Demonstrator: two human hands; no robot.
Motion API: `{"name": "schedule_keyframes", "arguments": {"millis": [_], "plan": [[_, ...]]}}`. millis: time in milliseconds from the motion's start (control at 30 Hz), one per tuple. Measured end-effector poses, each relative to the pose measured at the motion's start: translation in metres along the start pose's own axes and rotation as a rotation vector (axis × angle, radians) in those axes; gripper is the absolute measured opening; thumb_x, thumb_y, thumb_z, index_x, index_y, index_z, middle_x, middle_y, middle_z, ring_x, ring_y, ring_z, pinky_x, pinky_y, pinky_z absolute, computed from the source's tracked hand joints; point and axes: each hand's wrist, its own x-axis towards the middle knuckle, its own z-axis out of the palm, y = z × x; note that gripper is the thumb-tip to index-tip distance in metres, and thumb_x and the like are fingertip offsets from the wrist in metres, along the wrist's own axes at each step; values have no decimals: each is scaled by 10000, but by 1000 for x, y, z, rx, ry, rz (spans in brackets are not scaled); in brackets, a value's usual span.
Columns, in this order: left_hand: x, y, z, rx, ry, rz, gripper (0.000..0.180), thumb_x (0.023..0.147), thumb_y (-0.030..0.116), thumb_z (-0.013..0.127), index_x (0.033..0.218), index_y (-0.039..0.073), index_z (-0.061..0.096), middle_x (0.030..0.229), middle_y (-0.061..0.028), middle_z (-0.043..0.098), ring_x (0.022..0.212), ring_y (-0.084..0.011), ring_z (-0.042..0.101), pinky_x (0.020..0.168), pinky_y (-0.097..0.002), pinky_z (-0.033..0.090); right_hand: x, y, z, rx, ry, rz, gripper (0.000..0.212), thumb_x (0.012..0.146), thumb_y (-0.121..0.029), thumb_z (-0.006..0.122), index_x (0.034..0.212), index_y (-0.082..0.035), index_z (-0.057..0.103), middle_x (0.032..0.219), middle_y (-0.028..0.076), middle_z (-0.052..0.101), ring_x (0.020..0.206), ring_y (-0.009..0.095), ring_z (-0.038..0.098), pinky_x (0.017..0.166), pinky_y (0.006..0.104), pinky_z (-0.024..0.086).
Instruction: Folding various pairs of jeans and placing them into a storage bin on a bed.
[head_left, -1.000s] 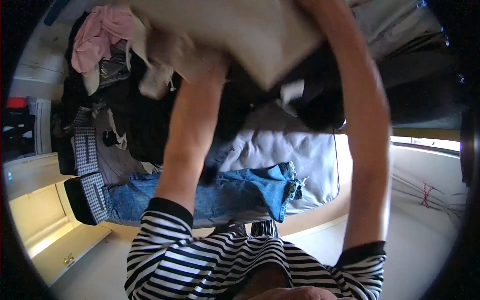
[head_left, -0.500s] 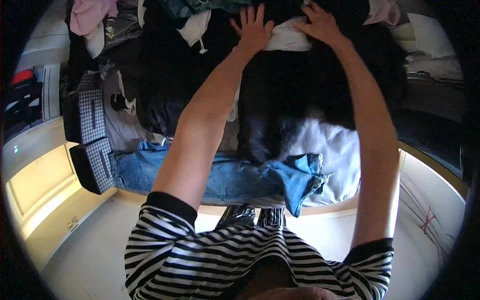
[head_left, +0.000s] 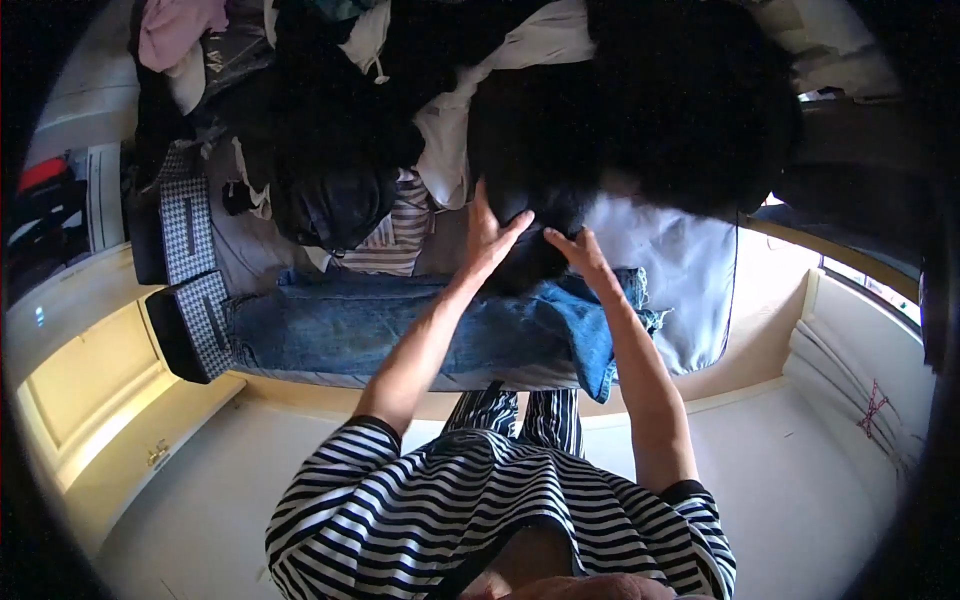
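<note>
A large black garment [head_left: 640, 110], fluffy along its edges, lies bunched over the bed from the far middle to the right. At its near end my left hand [head_left: 490, 240] grips one side, thumb on top and fingers partly hidden by the dark cloth. Close by on the right, my right hand [head_left: 585, 255] pinches the same end, its fingertips partly lost against the black. Just below both hands, folded blue jeans [head_left: 390, 335] stretch along the bed's near edge. Left of the garment are a white cloth [head_left: 445, 140] and a striped cloth [head_left: 400, 235].
Two houndstooth boxes [head_left: 205, 325] stand at the bed's left end. More dark clothes [head_left: 335, 200] and a pink piece [head_left: 175, 35] are heaped at the far left. Grey-white sheet [head_left: 680, 290] shows at the right. A cream cabinet [head_left: 90, 370] is on the left.
Both hands have come from flat on the far clothes to the near end of the black garment. The black garment has shifted right, and striped and white cloth now show beside it.
</note>
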Motion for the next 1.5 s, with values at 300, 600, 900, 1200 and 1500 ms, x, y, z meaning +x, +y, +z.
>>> {"name": "schedule_keyframes", "arguments": {"millis": [300, 600, 900, 1200, 1500], "plan": [[75, 81, 115, -351, -127, 418, 382, 825, 109, 567, 1193, 7, 573, 1165, -208, 615, 1092, -359, 576, 948, -392, 439, 131, 129, -109, 744, 419, -476, 382, 870, -144, 602, 1192, 51, 539, 1173, 227, 569, 1072, 288, 549, 937, 376, 423], [212, 115, 140, 290, 176, 785, 366, 834, 95, 540, 1196, 42, 543, 1275, -176, 525, 1166, -358, 478, 977, -421, 370, 60, -55, -152, -240, 526, -770, 525, 853, -247, 652, 1307, -43, 485, 1282, 230, 477, 1132, 348, 512, 982, 391, 410], [287, 102, 180, 314, 24, 789, 456, 853, 177, 547, 1284, 77, 435, 1348, -171, 434, 1240, -360, 378, 1014, -480, 295, 129, -55, -172, -1008, 829, -790, 603, 793, -297, 700, 1334, -147, 481, 1312, 176, 421, 1243, 408, 352, 974, 661, 300], [310, 126, 220, 218, -62, 801, 568, 872, 258, 554, 1372, 112, 328, 1420, -167, 344, 1313, -363, 278, 1051, -539, 220, 245, -77, -227, -1214, 864, -822, 385, 805, -275, 673, 1086, -12, 655, 1314, 189, 444, 1252, 366, 377, 1066, 617, 228], [239, 175, 154, 179, -169, 842, 691, 891, 340, 562, 1460, 147, 220, 1493, -163, 253, 1387, -365, 177, 1088, -599, 145, 225, -67, -241, -1382, 682, -539, 367, 860, -347, 617, 1148, -123, 651, 1384, 193, 416, 1289, 371, 369, 1058, 578, 275]]}}
